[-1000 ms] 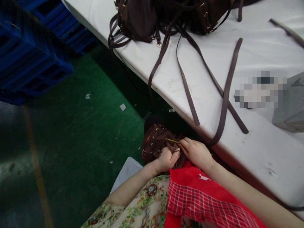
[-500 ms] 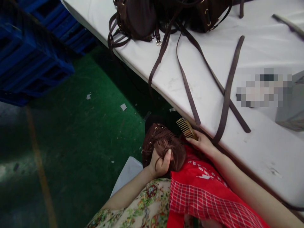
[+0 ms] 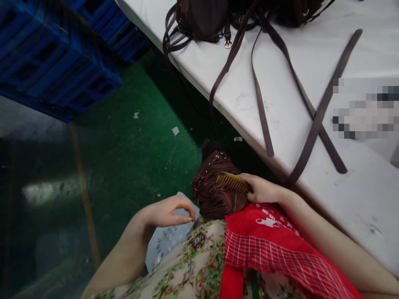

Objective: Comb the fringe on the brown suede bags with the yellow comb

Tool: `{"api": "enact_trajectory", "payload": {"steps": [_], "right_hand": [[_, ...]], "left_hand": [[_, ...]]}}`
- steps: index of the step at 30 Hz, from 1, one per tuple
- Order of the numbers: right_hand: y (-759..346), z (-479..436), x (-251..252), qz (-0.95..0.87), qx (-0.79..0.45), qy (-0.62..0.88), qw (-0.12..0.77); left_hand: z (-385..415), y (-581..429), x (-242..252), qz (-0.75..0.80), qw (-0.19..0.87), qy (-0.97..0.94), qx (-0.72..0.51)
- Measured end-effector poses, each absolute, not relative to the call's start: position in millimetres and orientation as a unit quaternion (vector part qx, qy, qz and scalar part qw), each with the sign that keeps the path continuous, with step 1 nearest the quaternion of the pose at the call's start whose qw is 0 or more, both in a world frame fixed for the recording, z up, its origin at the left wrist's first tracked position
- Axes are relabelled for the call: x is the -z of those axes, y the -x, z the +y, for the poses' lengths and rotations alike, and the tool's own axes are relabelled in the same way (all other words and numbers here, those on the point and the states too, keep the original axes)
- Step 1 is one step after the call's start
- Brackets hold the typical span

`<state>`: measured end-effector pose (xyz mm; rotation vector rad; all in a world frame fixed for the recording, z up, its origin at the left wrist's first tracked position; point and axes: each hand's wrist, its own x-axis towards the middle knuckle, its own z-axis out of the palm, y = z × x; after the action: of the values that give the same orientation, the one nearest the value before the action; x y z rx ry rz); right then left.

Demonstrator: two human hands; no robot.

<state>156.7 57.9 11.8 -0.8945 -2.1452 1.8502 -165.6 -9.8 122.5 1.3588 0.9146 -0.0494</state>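
Note:
A brown fringed bag [image 3: 215, 191] rests on my lap, against a red checked apron [image 3: 268, 253]. My right hand [image 3: 264, 190] grips a tan wooden comb [image 3: 232, 181] whose teeth lie on the bag's fringe. My left hand [image 3: 170, 211] hovers to the left of the bag, off it, fingers loosely curled with thumb and fingertips close together and nothing visible in them. A white sheet [image 3: 168, 238] lies under that hand.
A white table [image 3: 311, 83] runs along the right, with dark brown bags [image 3: 202, 18] and several long brown straps [image 3: 314, 124] hanging over its edge. Blue plastic pallets [image 3: 52, 54] stand at the upper left on a green floor [image 3: 131, 145].
My left hand has let go of the bag's fringe and moved left. My right hand has brought the comb down from near the table edge onto the fringe.

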Motion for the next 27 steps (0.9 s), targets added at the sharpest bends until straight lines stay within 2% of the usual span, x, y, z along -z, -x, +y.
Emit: {"api": "enact_trajectory", "payload": {"steps": [2,4,7,9,11,13,15,19,23,27], "right_hand": [[-158.4,53.1,-6.8,-0.734,-0.593,0.327,0.06],[-159.1,47.2,0.0,-0.736,-0.571,0.362,0.023],[-156.5,39.3,8.4,-0.71,-0.583,0.394,-0.023],[-154.8,36.4,9.3,-0.687,-0.609,0.396,0.0],[-156.2,35.0,6.0,-0.646,-0.654,0.391,0.041],[-162.2,34.1,0.0,-0.582,-0.715,0.384,0.053],[-171.9,33.0,-6.1,-0.526,-0.759,0.382,0.047],[-192.8,32.8,-15.1,-0.498,-0.763,0.404,0.079],[-203.2,36.5,-19.9,-0.471,-0.773,0.415,0.095],[-201.0,41.1,-17.5,-0.467,-0.781,0.408,0.074]], "left_hand": [[-8.6,182.5,-124.3,0.467,0.63,-0.612,0.105],[4.3,184.0,-126.4,0.585,0.533,-0.607,0.062],[43.9,149.8,-125.9,0.677,0.439,-0.547,-0.223],[74.3,108.6,-117.2,0.632,0.457,-0.425,-0.46],[98.1,64.4,-98.3,0.568,0.513,-0.31,-0.564],[110.1,28.3,-70.7,0.559,0.535,-0.241,-0.586],[109.8,7.0,-39.9,0.596,0.5,-0.225,-0.587],[87.7,5.0,4.6,0.604,0.538,-0.311,-0.498],[65.5,21.7,11.8,0.604,0.525,-0.392,-0.454],[54.7,34.3,2.4,0.601,0.445,-0.531,-0.398]]}}
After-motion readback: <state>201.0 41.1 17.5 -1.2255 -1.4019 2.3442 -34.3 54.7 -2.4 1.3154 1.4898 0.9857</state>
